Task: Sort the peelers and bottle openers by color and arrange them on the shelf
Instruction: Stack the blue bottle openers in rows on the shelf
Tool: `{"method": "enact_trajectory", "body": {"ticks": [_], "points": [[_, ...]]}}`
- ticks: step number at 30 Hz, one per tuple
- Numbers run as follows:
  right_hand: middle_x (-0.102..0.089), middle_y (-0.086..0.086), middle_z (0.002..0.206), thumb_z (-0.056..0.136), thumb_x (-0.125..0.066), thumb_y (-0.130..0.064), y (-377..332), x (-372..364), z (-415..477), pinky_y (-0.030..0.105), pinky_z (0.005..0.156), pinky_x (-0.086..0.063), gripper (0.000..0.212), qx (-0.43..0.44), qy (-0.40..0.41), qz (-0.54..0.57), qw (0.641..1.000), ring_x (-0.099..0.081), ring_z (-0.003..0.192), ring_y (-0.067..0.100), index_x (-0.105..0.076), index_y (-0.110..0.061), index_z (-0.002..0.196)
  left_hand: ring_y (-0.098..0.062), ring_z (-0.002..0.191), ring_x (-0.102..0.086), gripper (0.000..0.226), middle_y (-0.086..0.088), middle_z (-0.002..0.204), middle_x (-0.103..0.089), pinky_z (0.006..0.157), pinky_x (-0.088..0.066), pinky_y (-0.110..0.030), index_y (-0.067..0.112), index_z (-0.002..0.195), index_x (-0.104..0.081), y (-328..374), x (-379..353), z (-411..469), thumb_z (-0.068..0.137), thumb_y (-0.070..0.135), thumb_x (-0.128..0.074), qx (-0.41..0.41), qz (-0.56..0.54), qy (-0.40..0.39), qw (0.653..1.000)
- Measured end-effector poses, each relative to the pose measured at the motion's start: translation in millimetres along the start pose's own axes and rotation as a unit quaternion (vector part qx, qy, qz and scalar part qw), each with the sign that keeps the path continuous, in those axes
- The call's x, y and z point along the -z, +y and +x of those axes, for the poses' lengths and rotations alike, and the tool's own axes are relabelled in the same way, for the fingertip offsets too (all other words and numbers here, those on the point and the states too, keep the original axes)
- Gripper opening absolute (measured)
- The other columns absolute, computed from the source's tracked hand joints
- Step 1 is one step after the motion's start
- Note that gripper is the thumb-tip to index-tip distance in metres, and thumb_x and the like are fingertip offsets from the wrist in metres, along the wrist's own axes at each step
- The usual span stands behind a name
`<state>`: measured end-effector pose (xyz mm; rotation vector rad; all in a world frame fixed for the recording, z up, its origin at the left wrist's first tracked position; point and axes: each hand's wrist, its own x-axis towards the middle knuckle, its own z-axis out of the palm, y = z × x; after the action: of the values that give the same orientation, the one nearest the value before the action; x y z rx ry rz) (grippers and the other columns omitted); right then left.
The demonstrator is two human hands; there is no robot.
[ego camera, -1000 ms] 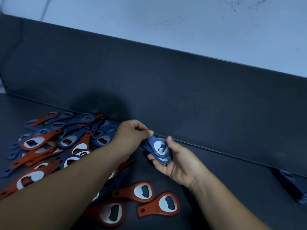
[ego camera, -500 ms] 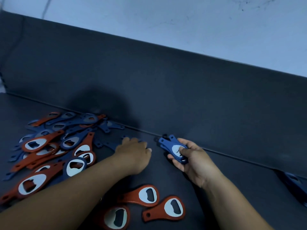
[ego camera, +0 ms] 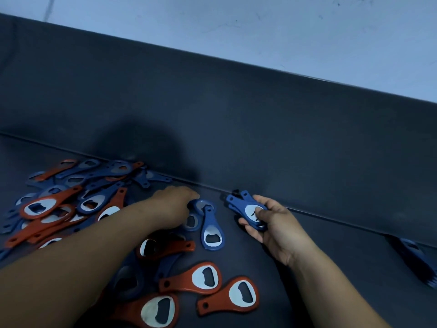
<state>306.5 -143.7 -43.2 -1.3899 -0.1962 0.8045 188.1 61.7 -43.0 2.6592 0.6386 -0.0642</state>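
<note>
- Dark shelf (ego camera: 295, 268) is strewn at lower left with red and blue openers (ego camera: 71, 209).
- Blue stack (ego camera: 248, 210) is pinched by right hand (ego camera: 272, 226), frame centre.
- Blue opener (ego camera: 201, 204) is touched by left hand (ego camera: 175, 204), fingers curled.

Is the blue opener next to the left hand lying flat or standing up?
Lying flat. The blue opener rests face up on the dark surface, its metal hole showing, beside the left hand.

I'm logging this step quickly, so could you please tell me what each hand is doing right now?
Left hand: reaching onto a blue bottle opener; grip cannot be told.
Right hand: closed on a stack of blue openers.
</note>
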Motion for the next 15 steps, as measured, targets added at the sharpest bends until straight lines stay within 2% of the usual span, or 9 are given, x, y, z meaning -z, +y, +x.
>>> {"method": "enact_trajectory", "body": {"ticks": [4, 7, 10, 15], "points": [[-0.071, 0.008, 0.103, 0.099, -0.039, -0.002, -0.2, 0.7, -0.1, 0.024, 0.054, -0.055, 0.030, -0.004, -0.003, 0.010, 1.000, -0.072, 0.072, 0.021, -0.059, -0.022, 0.109, -0.024, 0.117, -0.047, 0.036, -0.002, 0.122, -0.053, 0.099, -0.041, -0.036, 0.024, 0.123, -0.059, 5.1, -0.7, 3.0, 0.088, 0.019, -0.059, -0.006, 0.047, 0.056, 0.997], [-0.071, 0.009, 0.103, 0.100, -0.039, -0.002, 0.0, 1.3, -0.2, 0.024, 0.054, -0.056, 0.030, -0.002, -0.004, 0.011, 1.000, -0.072, 0.072, 0.021, -0.059, -0.023, 0.108, -0.020, 0.102, -0.057, 0.024, 0.000, 0.109, -0.061, 0.087, -0.048, -0.032, 0.022, 0.106, -0.063, 3.9, 3.8, 4.1, 0.082, 0.023, -0.067, 0.028, 0.007, 0.044, 0.999], [-0.071, 0.009, 0.102, 0.100, -0.039, -0.002, -0.2, 1.5, -0.5, 0.024, 0.054, -0.056, 0.030, -0.003, -0.004, 0.012, 1.000, -0.071, 0.073, 0.021, -0.059, -0.023, 0.108, -0.016, 0.091, -0.058, 0.015, 0.004, 0.095, -0.061, 0.078, -0.048, -0.029, 0.025, 0.087, -0.059, 3.0, 7.9, 2.3, 0.080, 0.021, -0.071, 0.030, -0.043, 0.038, 0.998], [-0.071, 0.008, 0.099, 0.100, -0.039, -0.002, -0.5, 3.0, 0.0, 0.024, 0.055, -0.056, 0.029, -0.004, -0.005, 0.014, 1.000, -0.071, 0.074, 0.021, -0.059, -0.022, 0.109, -0.013, 0.080, -0.061, 0.014, 0.002, 0.084, -0.064, 0.075, -0.051, -0.030, 0.022, 0.081, -0.061, -4.0, 18.3, -3.4, 0.081, 0.014, -0.072, 0.025, -0.142, 0.066, 0.987]]}}
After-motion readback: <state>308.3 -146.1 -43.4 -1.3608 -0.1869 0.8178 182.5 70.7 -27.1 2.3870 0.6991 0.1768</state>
